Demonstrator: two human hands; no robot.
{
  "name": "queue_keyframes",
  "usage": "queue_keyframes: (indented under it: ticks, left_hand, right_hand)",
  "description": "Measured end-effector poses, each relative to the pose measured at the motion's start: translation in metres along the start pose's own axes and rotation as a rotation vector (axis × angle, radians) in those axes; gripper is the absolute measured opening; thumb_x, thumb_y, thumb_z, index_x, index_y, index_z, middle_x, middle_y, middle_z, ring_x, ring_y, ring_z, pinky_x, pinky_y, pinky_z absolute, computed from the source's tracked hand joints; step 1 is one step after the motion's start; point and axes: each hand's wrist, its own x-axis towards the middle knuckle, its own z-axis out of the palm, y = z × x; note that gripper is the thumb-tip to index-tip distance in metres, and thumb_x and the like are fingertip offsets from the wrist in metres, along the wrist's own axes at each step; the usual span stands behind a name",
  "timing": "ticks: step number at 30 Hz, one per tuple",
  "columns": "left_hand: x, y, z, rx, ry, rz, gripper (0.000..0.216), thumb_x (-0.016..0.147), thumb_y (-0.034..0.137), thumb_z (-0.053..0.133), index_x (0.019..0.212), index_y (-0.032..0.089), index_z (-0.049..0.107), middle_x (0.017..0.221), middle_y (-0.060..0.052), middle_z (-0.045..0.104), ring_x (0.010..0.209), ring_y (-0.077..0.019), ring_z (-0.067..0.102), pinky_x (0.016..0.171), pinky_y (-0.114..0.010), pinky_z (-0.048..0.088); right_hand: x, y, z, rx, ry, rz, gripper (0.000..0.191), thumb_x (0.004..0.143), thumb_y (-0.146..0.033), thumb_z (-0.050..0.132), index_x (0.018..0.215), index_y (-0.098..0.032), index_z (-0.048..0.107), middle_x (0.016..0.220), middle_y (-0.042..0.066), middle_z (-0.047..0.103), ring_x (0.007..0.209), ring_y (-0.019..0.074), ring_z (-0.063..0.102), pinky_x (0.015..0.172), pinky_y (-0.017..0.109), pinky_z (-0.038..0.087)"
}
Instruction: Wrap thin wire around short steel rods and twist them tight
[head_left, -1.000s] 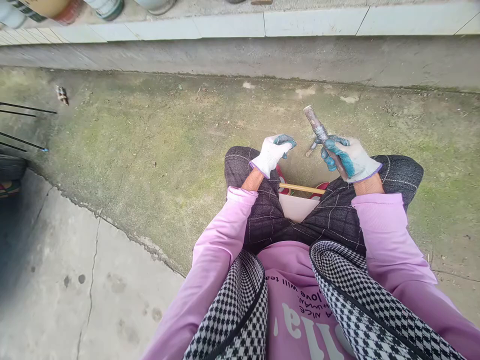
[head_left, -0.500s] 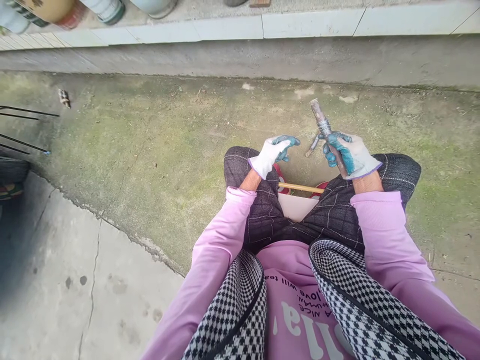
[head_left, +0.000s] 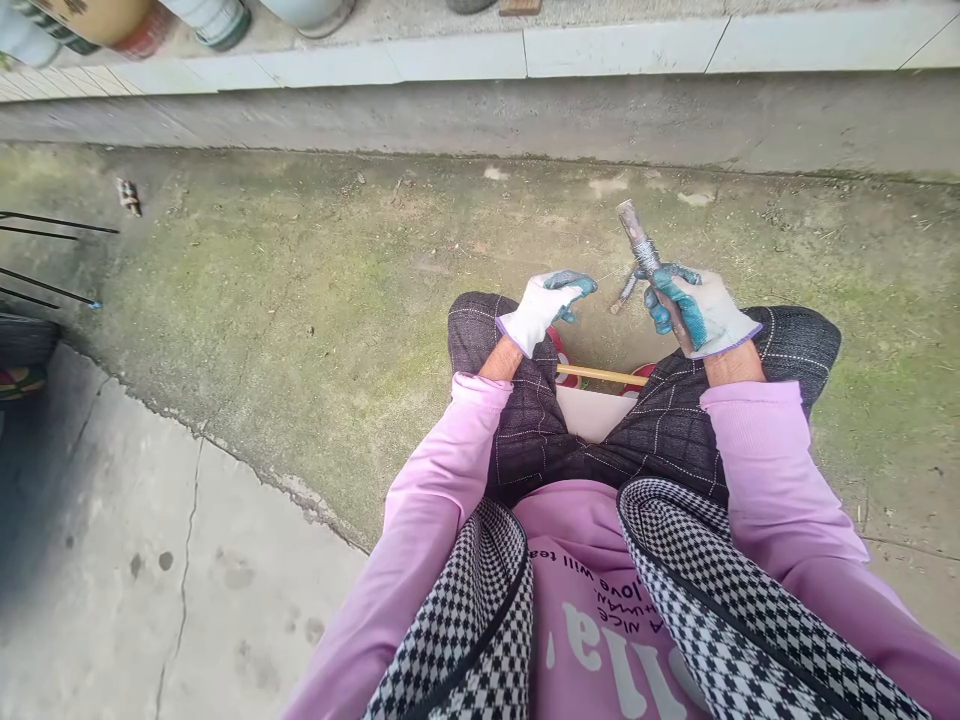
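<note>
Standing a bit steeper than a second ago, the brown round wooden stick (head_left: 634, 228) is in the right hand (head_left: 701, 310), over the mossy grey concrete floor (head_left: 337, 300), top end aimed towards the floor's far edge by the white-tiled ledge (head_left: 457, 55). That hand, gloved in white with teal-coated fingers, is wrapped round the stick just below its silvery wire winding (head_left: 646, 255). A shorter side piece (head_left: 622, 293) pokes out leftward. Left hand (head_left: 541, 305), same glove style, has barely budged: fingers curled, apart from the side piece. Can't tell if it's pinching anything.
</note>
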Motion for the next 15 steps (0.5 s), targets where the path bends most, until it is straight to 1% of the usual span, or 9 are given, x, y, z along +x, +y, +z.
queue_keyframes:
  ticks: [1, 4, 7, 9, 11, 13, 14, 15]
  left_hand:
    - [0.0001, 0.0015, 0.0018, 0.016, 0.015, -0.009, 0.013, 0.1, 0.02, 0.092, 0.109, 0.013, 0.098, 0.112, -0.007, 0.098, 0.079, -0.014, 0.076, 0.066, -0.022, 0.056]
    - [0.0004, 0.0045, 0.0052, 0.026, 0.053, -0.019, 0.006, 0.099, 0.015, 0.09, 0.099, 0.013, 0.095, 0.101, -0.006, 0.095, 0.076, -0.0129, 0.071, 0.065, -0.021, 0.053]
    - [0.0015, 0.0048, 0.0054, 0.005, 0.065, -0.023, 0.007, 0.097, 0.01, 0.088, 0.093, 0.014, 0.092, 0.093, -0.003, 0.09, 0.074, -0.0126, 0.068, 0.066, -0.022, 0.054]
    - [0.0021, 0.0037, 0.0038, -0.012, 0.039, -0.04, 0.01, 0.096, 0.009, 0.088, 0.088, 0.015, 0.09, 0.083, 0.0, 0.083, 0.068, -0.0123, 0.063, 0.067, -0.025, 0.056]
    - [0.0019, 0.0021, 0.0013, -0.038, -0.017, -0.056, 0.012, 0.099, 0.013, 0.09, 0.087, 0.017, 0.089, 0.069, 0.003, 0.072, 0.062, -0.0127, 0.057, 0.069, -0.028, 0.059]
    - [0.0008, 0.0008, -0.0011, -0.064, -0.063, -0.068, 0.014, 0.103, 0.022, 0.092, 0.089, 0.019, 0.091, 0.06, 0.005, 0.061, 0.058, -0.0142, 0.053, 0.072, -0.032, 0.062]
    - [0.0001, 0.0006, -0.0018, -0.073, -0.074, -0.072, 0.014, 0.104, 0.025, 0.093, 0.091, 0.019, 0.092, 0.058, 0.005, 0.06, 0.059, -0.0151, 0.054, 0.074, -0.033, 0.063]
    - [-0.0005, 0.0009, -0.0021, -0.074, -0.075, -0.075, 0.013, 0.105, 0.025, 0.093, 0.094, 0.018, 0.094, 0.059, 0.004, 0.063, 0.06, -0.0159, 0.057, 0.075, -0.034, 0.064]
  right_hand:
    - [0.0001, 0.0007, -0.0001, -0.001, -0.006, -0.001, 0.055, 0.086, -0.062, 0.114, 0.094, -0.025, 0.074, 0.07, -0.002, 0.066, 0.047, 0.012, 0.051, 0.038, 0.024, 0.04]
    - [-0.0004, 0.002, -0.0001, -0.001, -0.023, 0.003, 0.053, 0.083, -0.059, 0.113, 0.095, -0.025, 0.075, 0.071, -0.002, 0.067, 0.049, 0.0128, 0.053, 0.038, 0.023, 0.041]
    - [-0.0017, 0.0019, 0.0007, -0.001, -0.038, 0.002, 0.052, 0.076, -0.056, 0.114, 0.093, -0.026, 0.074, 0.07, -0.002, 0.067, 0.05, 0.013, 0.054, 0.038, 0.023, 0.041]
    - [-0.0023, 0.0011, 0.0011, 0.005, -0.038, -0.002, 0.053, 0.075, -0.056, 0.114, 0.092, -0.025, 0.075, 0.07, -0.002, 0.068, 0.049, 0.0127, 0.053, 0.038, 0.023, 0.041]
    - [-0.0026, 0.0001, 0.0012, 0.005, -0.027, -0.001, 0.053, 0.078, -0.059, 0.113, 0.093, -0.025, 0.075, 0.07, -0.002, 0.067, 0.048, 0.0125, 0.052, 0.038, 0.024, 0.04]
    - [-0.0028, -0.0007, 0.0011, -0.003, -0.015, 0.001, 0.053, 0.083, -0.062, 0.112, 0.094, -0.026, 0.075, 0.07, -0.002, 0.066, 0.048, 0.0122, 0.051, 0.038, 0.025, 0.039]
    - [-0.0031, -0.001, 0.0011, -0.006, -0.012, 0.001, 0.054, 0.084, -0.063, 0.112, 0.094, -0.026, 0.074, 0.07, -0.002, 0.066, 0.048, 0.0121, 0.05, 0.039, 0.025, 0.038]
    - [-0.0034, -0.0011, 0.001, -0.008, -0.013, 0.0, 0.054, 0.085, -0.063, 0.112, 0.094, -0.026, 0.073, 0.07, -0.002, 0.065, 0.047, 0.012, 0.05, 0.039, 0.025, 0.038]
